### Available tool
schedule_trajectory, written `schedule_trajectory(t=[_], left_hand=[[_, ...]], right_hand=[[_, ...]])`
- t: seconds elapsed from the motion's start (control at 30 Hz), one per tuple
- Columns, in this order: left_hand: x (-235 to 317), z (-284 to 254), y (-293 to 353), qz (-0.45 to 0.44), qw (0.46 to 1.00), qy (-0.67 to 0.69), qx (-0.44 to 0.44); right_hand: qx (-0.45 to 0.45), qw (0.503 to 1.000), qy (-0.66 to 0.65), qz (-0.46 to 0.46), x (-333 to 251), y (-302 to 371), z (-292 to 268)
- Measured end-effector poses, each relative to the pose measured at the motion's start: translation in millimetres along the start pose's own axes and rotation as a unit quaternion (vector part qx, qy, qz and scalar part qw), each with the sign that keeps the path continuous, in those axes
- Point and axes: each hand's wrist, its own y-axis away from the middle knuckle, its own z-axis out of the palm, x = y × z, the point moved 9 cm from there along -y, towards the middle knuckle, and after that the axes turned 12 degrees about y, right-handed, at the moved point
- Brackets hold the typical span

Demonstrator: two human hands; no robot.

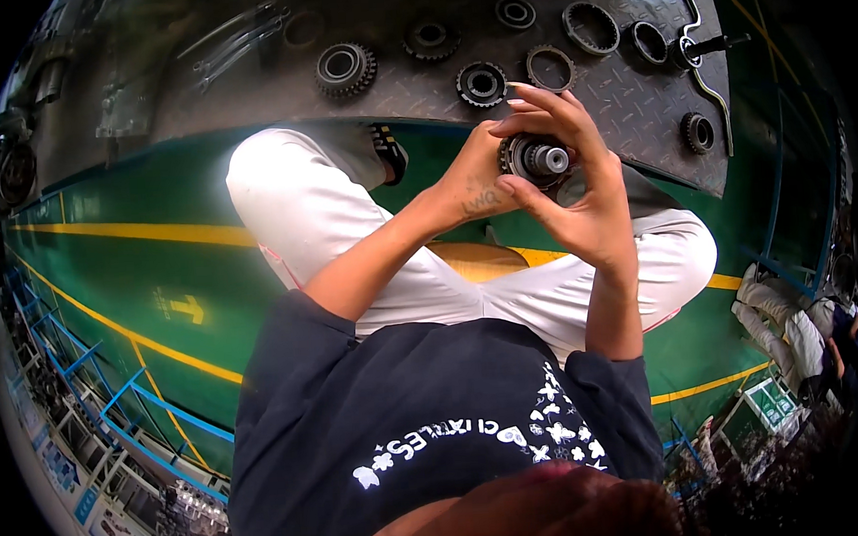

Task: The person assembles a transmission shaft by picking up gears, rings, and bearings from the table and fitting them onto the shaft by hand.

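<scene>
A metal gear shaft (pixel 549 160) with a splined end points up toward me, held just off the near edge of the table above my lap. My left hand (pixel 475 176) grips it from the left; its fingers are mostly hidden behind the part. From the right, my right hand (pixel 595 196) curves round the shaft, thumb at its near side and fingers arched over the far side. Just beyond my fingertips lie a toothed hub (pixel 481 84) and a thin toothed ring (pixel 550 68) on the table.
The dark tread-plate table (pixel 638 97) carries a large gear (pixel 345 70), several rings, a small gear (pixel 697 133) and a bent metal rod (pixel 709 83) by its right edge. Wrenches (pixel 243 45) lie at far left. Another person (pixel 801 331) is at the right, beyond the green floor (pixel 208 309).
</scene>
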Motion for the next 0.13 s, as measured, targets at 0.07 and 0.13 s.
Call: schedule_trajectory(t=[0.07,0.13], left_hand=[[-5,-4,4,-0.015,0.999,0.038,-0.005],[-15,-3,6,-0.053,0.997,0.007,-0.057]], right_hand=[[-0.004,1.000,-0.007,0.003,-1,0,3],[-0.012,1.000,-0.011,0.005,-1,0,3]])
